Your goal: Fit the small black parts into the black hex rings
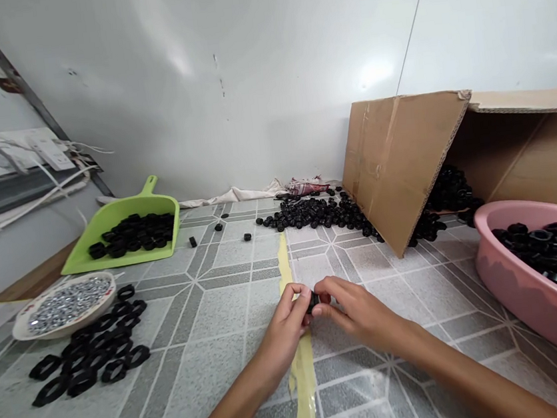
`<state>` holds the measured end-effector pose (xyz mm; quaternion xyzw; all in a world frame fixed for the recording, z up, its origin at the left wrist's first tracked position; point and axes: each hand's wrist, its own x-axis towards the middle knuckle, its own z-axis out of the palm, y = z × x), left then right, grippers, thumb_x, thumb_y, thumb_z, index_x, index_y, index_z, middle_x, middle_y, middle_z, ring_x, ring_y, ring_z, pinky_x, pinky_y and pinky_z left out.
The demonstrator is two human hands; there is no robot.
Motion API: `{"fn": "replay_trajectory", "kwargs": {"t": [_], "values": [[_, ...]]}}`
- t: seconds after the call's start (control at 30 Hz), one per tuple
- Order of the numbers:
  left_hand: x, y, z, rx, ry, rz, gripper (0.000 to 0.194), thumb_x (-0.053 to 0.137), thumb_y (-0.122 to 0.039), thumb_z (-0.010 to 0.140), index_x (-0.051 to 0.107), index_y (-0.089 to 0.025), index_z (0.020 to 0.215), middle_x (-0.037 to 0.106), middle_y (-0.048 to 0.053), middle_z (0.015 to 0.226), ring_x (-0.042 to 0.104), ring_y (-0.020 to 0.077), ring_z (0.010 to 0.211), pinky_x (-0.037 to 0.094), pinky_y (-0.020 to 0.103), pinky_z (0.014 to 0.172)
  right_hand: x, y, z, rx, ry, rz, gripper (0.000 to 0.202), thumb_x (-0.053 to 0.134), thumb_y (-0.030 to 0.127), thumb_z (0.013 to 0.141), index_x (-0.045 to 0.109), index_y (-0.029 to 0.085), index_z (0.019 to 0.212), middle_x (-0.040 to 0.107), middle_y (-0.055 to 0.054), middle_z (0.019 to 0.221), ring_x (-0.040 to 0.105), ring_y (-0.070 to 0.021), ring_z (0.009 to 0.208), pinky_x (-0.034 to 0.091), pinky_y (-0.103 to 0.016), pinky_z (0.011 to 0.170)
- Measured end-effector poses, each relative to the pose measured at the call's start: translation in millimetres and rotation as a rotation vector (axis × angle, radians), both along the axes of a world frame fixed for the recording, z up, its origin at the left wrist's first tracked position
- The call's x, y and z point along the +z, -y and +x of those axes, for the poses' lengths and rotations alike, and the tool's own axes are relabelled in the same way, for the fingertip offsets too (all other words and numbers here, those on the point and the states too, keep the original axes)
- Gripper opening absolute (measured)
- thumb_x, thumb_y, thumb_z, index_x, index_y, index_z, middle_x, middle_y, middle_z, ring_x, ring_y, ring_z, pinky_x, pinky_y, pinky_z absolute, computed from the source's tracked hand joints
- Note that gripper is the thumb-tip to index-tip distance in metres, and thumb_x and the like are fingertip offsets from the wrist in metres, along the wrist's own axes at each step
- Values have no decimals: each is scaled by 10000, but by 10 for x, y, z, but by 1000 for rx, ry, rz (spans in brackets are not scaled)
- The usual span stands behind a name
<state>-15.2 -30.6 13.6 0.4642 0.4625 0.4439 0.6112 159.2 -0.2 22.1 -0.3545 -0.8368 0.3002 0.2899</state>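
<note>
A small black part [312, 302] is held between both hands above the yellow tape strip [303, 374] at the centre. My left hand [290, 315] pinches its left side with thumb and fingers. From the right, my right hand [342, 302] grips the same part, its fingertips close to those of the left. The part is mostly covered by the fingers. At the left lie several black rings [96, 350], beside a white dish [23, 326] of small silvery pieces [71, 305].
A green dustpan [108, 218] with black parts stands at the back left. Many loose black parts [319, 212] lie near the wall. A tilted cardboard box [393, 155] is at the back right, with a pink basin [524, 295] of black parts in front.
</note>
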Motion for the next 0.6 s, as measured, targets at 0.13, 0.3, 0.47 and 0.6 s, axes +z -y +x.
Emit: {"fn": "replay_trajectory", "kwargs": {"t": [0.13, 0.3, 0.47, 0.6], "values": [[-49, 3, 7, -41, 3, 37, 369, 529, -601, 910, 486, -234, 918, 442, -54, 710, 393, 107, 649, 323, 208, 613, -73, 44, -88, -108, -42, -123, 446, 316, 476, 1054, 552, 212, 783, 576, -7, 712, 513, -155, 650, 360, -298, 637], [-34, -18, 5, 15, 24, 17, 378, 537, -609, 902, 486, -234, 911, 432, -58, 679, 379, 105, 608, 303, 211, 577, -103, 68, -106, -108, -84, -190, 432, 345, 516, 1037, 527, 215, 787, 562, -8, 725, 509, -161, 666, 368, -297, 629], [46, -20, -46, -73, 153, -43, 368, 563, -568, 909, 502, -208, 863, 398, -53, 709, 323, 87, 598, 264, 199, 557, -98, 71, -43, -51, 15, 127, 249, 455, 428, 1013, 503, 223, 881, 574, -45, 886, 515, -198, 799, 385, -331, 731], [73, -11, -57, -99, 154, -31, 354, 557, -535, 925, 491, -199, 836, 398, -52, 688, 324, 89, 598, 258, 206, 556, -89, 99, -76, -36, -97, -33, 264, 480, 421, 1007, 494, 218, 838, 565, -18, 833, 515, -170, 754, 385, -305, 700]]}}
